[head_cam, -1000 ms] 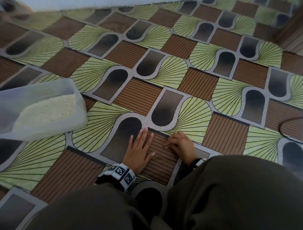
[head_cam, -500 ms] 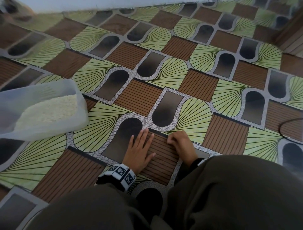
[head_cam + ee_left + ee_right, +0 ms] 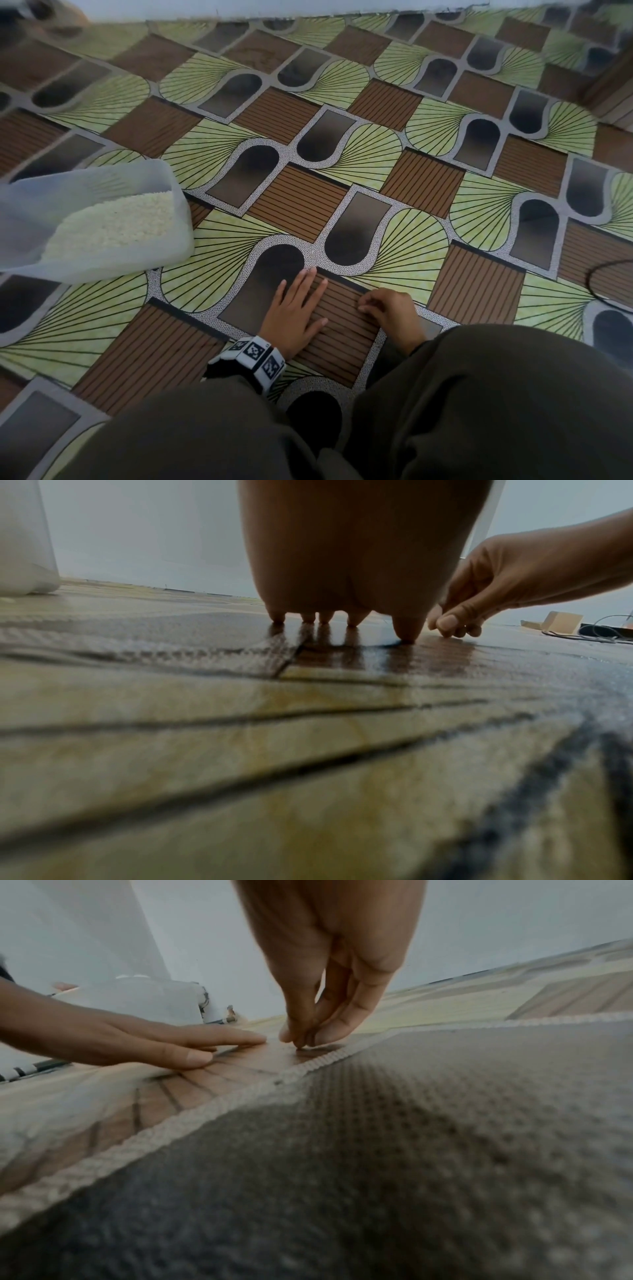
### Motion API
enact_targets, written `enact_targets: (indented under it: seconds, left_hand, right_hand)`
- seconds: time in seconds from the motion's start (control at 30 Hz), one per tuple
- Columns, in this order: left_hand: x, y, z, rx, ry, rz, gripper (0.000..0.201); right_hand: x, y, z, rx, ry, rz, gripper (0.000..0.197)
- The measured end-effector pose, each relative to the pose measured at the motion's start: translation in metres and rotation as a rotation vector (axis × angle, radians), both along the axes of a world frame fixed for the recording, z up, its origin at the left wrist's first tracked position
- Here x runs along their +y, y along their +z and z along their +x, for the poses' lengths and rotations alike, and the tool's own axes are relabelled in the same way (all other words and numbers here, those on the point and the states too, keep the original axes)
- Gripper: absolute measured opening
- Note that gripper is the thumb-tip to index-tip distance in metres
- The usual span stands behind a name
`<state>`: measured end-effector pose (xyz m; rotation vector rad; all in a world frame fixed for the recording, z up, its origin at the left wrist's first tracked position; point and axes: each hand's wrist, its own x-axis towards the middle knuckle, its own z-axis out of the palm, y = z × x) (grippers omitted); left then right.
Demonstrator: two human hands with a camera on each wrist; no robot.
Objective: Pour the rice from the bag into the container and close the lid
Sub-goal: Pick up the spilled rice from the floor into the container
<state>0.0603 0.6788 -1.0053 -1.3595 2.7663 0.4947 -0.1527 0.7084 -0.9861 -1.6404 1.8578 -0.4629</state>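
Observation:
A translucent plastic container (image 3: 102, 263) stands open on the patterned floor at the left, with white rice (image 3: 113, 226) heaped inside; its wall (image 3: 24, 547) shows in the left wrist view. No bag and no lid are in view. My left hand (image 3: 305, 298) lies flat on a brown floor patch with straight, spread fingers (image 3: 342, 620) (image 3: 205, 1047). Just right of it, my right hand (image 3: 368, 306) has its fingertips bunched together against the floor (image 3: 304, 1039) (image 3: 445, 626). Whether it pinches anything is too small to tell.
My legs in dark trousers (image 3: 479, 411) fill the near edge. A black cable (image 3: 603, 284) loops on the floor at the right. A pale wall (image 3: 239, 8) bounds the far side. A small cardboard box (image 3: 561, 622) sits beyond the right hand.
The right hand's bunched fingertips have shifted slightly on the brown floor patch. The left hand and the container have stayed where they were.

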Motion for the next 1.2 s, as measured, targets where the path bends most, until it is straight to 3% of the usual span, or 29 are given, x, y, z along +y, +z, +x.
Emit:
enact_targets:
  seconds: [0.13, 0.23, 0.4, 0.47, 0.57, 0.67, 0.77, 0.87, 1.03, 1.13, 1.2]
  left_hand:
    - [-0.005, 0.009, 0.004, 0.108, 0.014, 0.092, 0.075]
    - [-0.017, 0.034, 0.009, 0.299, 0.158, 0.173, 0.063]
    - [-0.053, 0.085, 0.049, 0.670, 0.407, -0.056, 0.043]
    - [-0.067, 0.106, 0.080, 0.776, 0.503, -0.161, 0.038]
    - [-0.086, 0.127, 0.134, 0.795, 0.586, -0.295, 0.035]
    - [-0.099, 0.133, 0.190, 0.701, 0.625, -0.358, 0.033]
    - [-0.107, 0.127, 0.242, 0.511, 0.678, -0.424, 0.028]
    - [-0.112, 0.112, 0.281, 0.373, 0.776, -0.372, 0.031]
    - [-0.112, 0.093, 0.304, 0.424, 0.855, -0.210, 0.038]
    - [-0.116, 0.094, 0.303, 0.459, 0.935, -0.140, 0.043]
    - [-0.119, 0.095, 0.306, 0.562, 0.977, -0.049, 0.045]
  right_hand:
    - [-0.011, 0.011, 0.013, -0.037, 0.028, -0.041, 0.003]
    - [-0.033, 0.033, 0.031, -0.088, 0.115, -0.091, 0.002]
    - [-0.089, 0.085, 0.081, -0.165, 0.262, -0.093, 0.002]
    - [-0.115, 0.110, 0.110, -0.122, 0.427, -0.097, 0.004]
    - [-0.149, 0.143, 0.165, -0.010, 0.702, -0.188, 0.006]
    - [-0.178, 0.158, 0.223, 0.071, 0.820, -0.278, 0.012]
    - [-0.201, 0.154, 0.274, 0.149, 0.825, -0.303, 0.017]
    - [-0.209, 0.136, 0.303, 0.219, 0.771, -0.295, 0.021]
    - [-0.201, 0.104, 0.297, 0.348, 0.586, -0.360, 0.010]
    - [-0.196, 0.087, 0.286, 0.145, 0.364, -0.358, 0.026]
    - [-0.195, 0.082, 0.283, -0.038, 0.291, -0.200, 0.036]
